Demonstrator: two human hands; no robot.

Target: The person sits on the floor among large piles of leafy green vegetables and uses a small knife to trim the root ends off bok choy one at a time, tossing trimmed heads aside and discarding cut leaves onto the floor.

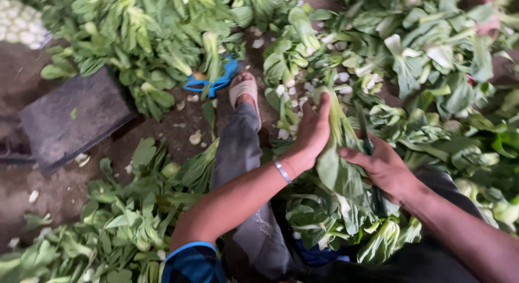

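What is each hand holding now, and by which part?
Left hand grips a leafy green near its pale stalk end; right hand holds its leaves.

No packages, labels, signs or screens anywhere in view.
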